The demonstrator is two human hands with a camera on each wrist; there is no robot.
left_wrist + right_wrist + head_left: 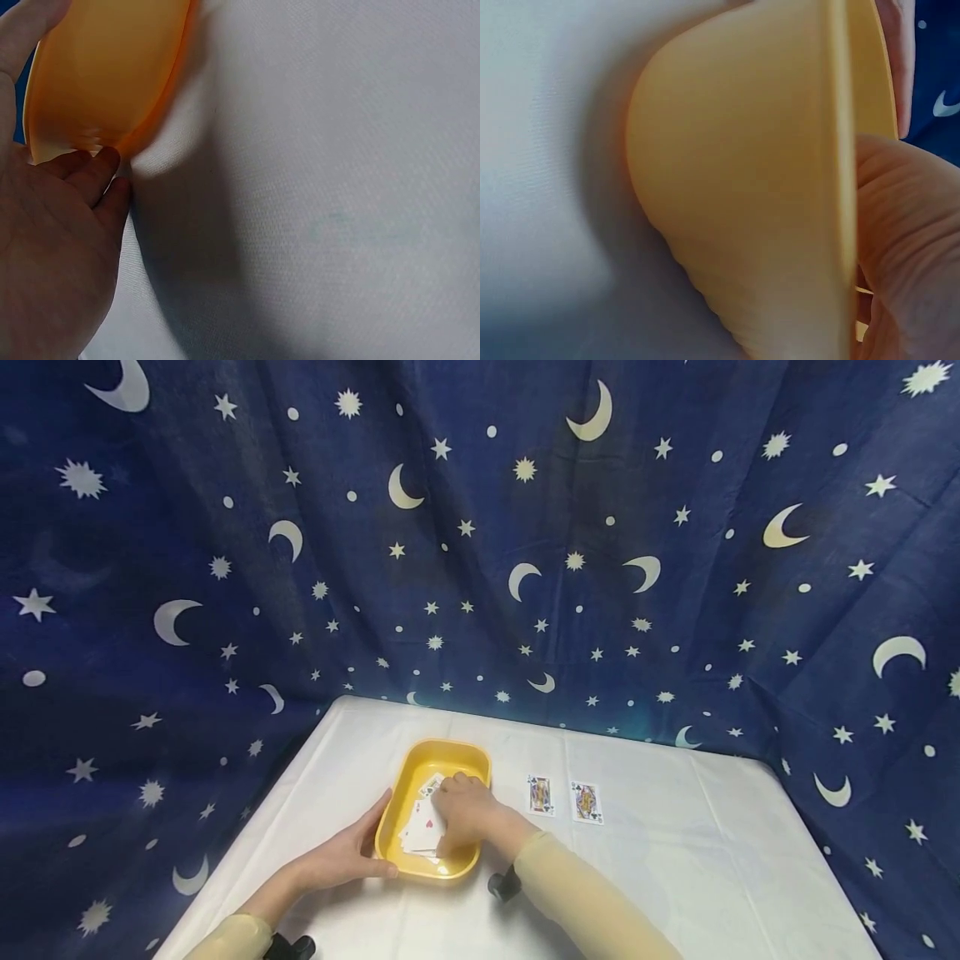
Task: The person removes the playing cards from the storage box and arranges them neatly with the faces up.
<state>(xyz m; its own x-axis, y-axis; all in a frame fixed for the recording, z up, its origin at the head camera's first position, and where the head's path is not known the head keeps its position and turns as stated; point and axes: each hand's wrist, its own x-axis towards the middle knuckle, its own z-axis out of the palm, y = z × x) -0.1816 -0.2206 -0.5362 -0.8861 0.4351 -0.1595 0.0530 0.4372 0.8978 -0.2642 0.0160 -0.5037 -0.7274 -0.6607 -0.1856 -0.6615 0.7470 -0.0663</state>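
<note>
A yellow tray stands on the white-covered table with several loose playing cards in it. One card on top shows a red heart, another near the far side a black suit. My left hand holds the tray's near left corner, thumb on the near side; its fingers press against the outer wall in the left wrist view. My right hand reaches over the right rim into the tray, fingers bent down onto the cards. Its fingertips are hidden, so whether it pinches a card is unclear. The tray wall covers much of the right wrist view.
Two face cards, a left one and a right one, lie face up side by side on the table to the right of the tray. A dark blue curtain with moons and stars hangs behind the table and at its sides.
</note>
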